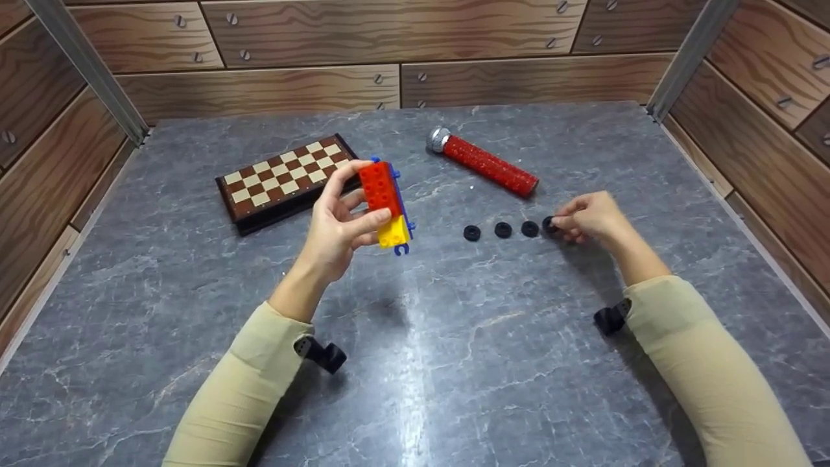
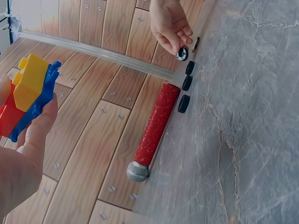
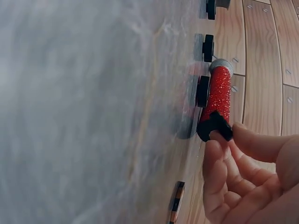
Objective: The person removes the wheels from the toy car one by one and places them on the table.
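Note:
My left hand (image 1: pixel 334 224) grips a toy vehicle body (image 1: pixel 382 198) above the table, thumb over its front. Red and yellow studded bricks (image 2: pixel 30 84) sit on its blue base (image 2: pixel 39 105), which has small hooks along the side and end. With thumb and fingertips my right hand (image 1: pixel 590 217) pinches a small black wheel (image 3: pixel 215 126), tilted, at the right end of a row. Three more black wheels lie beside it: the left one (image 1: pixel 472 233), the middle one (image 1: pixel 503 229) and the nearest one (image 1: pixel 530 229).
A red glittery microphone (image 1: pixel 489 165) with a silver head lies behind the wheels. Behind my left hand is a folded chessboard box (image 1: pixel 285 172). A small flat dark-and-orange piece (image 3: pixel 177 200) lies near my right hand. Wood-patterned walls (image 1: pixel 389 32) bound the grey table (image 1: pixel 454 363).

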Demonstrator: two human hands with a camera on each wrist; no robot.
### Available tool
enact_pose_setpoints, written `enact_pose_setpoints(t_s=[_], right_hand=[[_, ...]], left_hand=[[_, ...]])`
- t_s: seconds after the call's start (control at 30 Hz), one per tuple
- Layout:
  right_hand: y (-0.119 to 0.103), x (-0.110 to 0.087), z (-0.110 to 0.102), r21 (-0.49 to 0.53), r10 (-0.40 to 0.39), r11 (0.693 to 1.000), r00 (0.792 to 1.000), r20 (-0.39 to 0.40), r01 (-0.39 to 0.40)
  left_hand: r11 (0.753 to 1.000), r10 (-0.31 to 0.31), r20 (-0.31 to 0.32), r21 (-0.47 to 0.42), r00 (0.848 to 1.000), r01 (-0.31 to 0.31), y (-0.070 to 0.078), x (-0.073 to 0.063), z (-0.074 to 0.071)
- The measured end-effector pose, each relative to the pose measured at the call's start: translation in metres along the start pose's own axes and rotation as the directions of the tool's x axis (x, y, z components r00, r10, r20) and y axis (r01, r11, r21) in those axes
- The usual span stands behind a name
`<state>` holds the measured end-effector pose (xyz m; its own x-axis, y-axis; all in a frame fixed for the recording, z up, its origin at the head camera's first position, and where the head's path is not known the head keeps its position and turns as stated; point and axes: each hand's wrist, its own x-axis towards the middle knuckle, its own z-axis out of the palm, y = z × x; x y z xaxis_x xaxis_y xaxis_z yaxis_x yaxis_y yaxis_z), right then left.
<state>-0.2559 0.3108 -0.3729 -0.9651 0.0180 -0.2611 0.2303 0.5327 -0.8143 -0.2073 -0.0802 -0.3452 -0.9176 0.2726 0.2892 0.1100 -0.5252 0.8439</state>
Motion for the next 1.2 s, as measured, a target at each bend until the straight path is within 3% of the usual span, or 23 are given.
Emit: enact_pose_setpoints(t_s=[0.23, 0.37, 0.5, 0.7, 1.03, 1.2], right_hand=[[0.001, 0.000, 0.002, -0.104, 0.012, 0.994, 0.998, -0.059, -0.018], [0.001, -0.001, 0.003, -0.250, -0.026, 0.968, 0.994, -0.111, -0.002], [0.001, -0.003, 0.001, -0.296, -0.028, 0.955, 0.991, -0.131, -0.012], [-0.001, -0.010, -0.002, -0.238, -0.032, 0.971, 0.992, -0.124, 0.002], [-0.011, -0.016, 0.003, -0.067, -0.036, 0.997, 0.999, -0.012, 0.035], [-0.017, -0.020, 0.009, -0.022, -0.076, 0.997, 0.997, 0.006, 0.076]], left_hand=[[1.000, -0.005, 0.010, 0.001, 1.000, 0.005, 0.000, 0.000, 0.000], [1.000, -0.006, 0.006, 0.002, 1.000, 0.006, 0.000, -0.001, 0.000], [1.000, -0.017, 0.005, 0.002, 1.000, 0.017, -0.001, -0.001, 0.000], [0.999, -0.049, 0.015, 0.009, 0.999, 0.049, -0.001, -0.002, -0.001], [0.997, -0.081, 0.042, 0.009, 0.996, 0.081, -0.003, -0.002, -0.001], [0.995, -0.097, 0.049, 0.020, 0.994, 0.096, -0.004, -0.002, -0.001]])
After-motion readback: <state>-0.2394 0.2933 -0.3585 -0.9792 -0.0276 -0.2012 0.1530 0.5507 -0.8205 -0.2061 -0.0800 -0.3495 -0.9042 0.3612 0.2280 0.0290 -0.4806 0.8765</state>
